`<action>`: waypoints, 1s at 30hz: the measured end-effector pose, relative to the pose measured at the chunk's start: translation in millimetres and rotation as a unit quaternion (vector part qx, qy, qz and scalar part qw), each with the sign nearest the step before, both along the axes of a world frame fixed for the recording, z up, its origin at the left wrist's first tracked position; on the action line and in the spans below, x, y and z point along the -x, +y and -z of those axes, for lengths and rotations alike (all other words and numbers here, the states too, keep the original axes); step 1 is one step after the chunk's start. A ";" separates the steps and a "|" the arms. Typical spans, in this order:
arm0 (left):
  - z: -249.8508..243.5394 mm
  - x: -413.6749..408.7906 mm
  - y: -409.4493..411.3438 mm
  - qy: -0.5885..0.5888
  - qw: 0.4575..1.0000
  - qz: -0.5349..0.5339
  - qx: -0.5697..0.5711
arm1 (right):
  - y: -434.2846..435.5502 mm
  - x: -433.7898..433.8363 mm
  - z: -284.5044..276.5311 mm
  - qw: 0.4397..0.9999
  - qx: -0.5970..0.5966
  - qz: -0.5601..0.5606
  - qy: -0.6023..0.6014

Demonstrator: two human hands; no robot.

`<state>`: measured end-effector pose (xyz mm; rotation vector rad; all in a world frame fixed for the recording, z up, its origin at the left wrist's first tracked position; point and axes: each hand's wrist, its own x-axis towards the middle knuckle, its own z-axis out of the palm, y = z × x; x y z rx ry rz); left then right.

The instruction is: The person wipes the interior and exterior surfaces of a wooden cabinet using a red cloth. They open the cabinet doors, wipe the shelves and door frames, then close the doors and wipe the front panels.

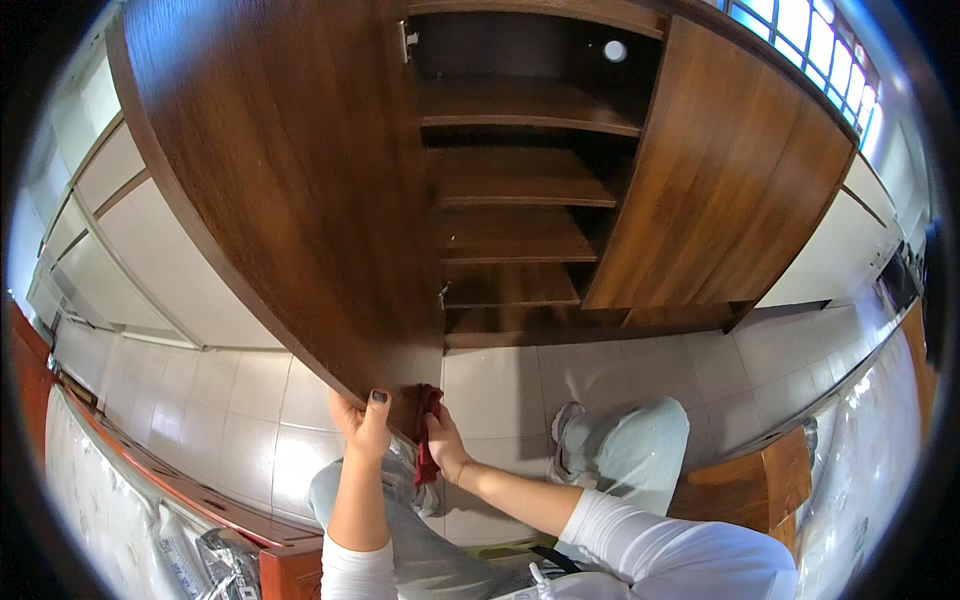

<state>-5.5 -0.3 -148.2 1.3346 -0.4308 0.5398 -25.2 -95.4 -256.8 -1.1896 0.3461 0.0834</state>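
Note:
A dark brown wooden cabinet door [292,195] stands swung open in front of me, on the left side of the cabinet. My left hand [361,426] grips its lower outer corner, thumb on the face towards the shelves. In my right hand [446,441] is a dark red cloth [427,454], bunched under the fingers at the door's bottom edge. Whether the cloth presses on the wood cannot be made out. Behind the door's hinged side, several bare shelves [517,232] show inside the cabinet.
Closed wooden doors [720,180] cover the cabinet's right part. Metal hinges [407,41] show at the opening's left side. Pale floor tiles [487,397] lie below. A wooden seat or bench [739,480] is at the right, and plastic-wrapped furniture [97,465] at the left.

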 end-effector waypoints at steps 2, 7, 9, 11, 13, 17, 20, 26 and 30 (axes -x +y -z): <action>-4.6 2.4 -6.4 0.000 0.999 0.003 0.042 | -0.6 13.4 7.5 0.998 0.011 -0.031 -0.055; -7.6 7.8 -3.8 0.005 1.000 -0.014 0.027 | -11.4 -15.2 -108.7 0.940 0.155 0.013 -0.304; -4.8 7.1 -3.1 0.004 0.999 -0.035 0.015 | -18.2 -42.8 -154.7 0.883 0.207 0.021 -0.420; -4.2 7.4 -5.2 0.020 0.998 -0.023 0.055 | -22.0 -72.4 -179.4 0.836 0.225 0.042 -0.500; -4.0 7.7 -5.0 0.025 0.996 -0.010 0.080 | -22.9 -108.7 -183.1 0.807 0.247 0.080 -0.530; -19.4 11.4 -10.4 0.022 0.996 -0.067 0.059 | -26.3 -173.6 -177.0 0.843 0.224 0.104 -0.477; -16.6 8.7 -15.5 0.002 0.994 -0.061 0.086 | -41.6 -222.7 -148.3 0.908 0.196 0.096 -0.357; -5.2 9.9 -8.5 0.019 0.995 -0.046 0.088 | -48.9 -238.0 -42.7 0.976 0.186 0.040 -0.103; -6.9 5.1 -6.4 0.008 0.997 -0.028 0.066 | -43.3 -178.5 86.1 0.980 0.191 -0.045 0.022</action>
